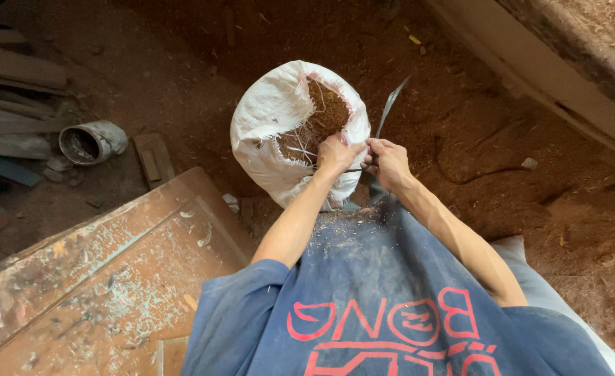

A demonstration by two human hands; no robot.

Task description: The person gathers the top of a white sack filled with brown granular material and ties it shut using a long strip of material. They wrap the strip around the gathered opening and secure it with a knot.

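- The floor (502, 139) is bare red-brown earth, littered with chips and scraps, and takes up most of the view.
- A worn wooden bench (105, 278) sits at the lower left, its top scuffed, flecked with pale paint and dusted with shavings.
- The person wears a blue shirt (370, 299) with red print, its front sprinkled with sawdust, and leans over the sack.
- A pale beam (544, 76) runs slantwise across the upper right corner.
- Grey planks (15, 104) lie stacked at the left edge.
- The white woven sack (269, 111) stands on the floor just ahead of the person, near the bench's far corner. Its mouth is open and it is filled with reddish-brown sawdust (325, 115).
- A short grey pipe piece (88, 141) lies on its side left of the sack, well apart from it, with a small wooden block (153, 159) just beside it.
- The left hand (337, 153) is clenched on the sack's near rim, fingers pinching the cloth.
- The right hand (389, 161) is just beside the left one, fingers closed around a thin dark cord or strap (391, 104) that rises past the sack's right side.
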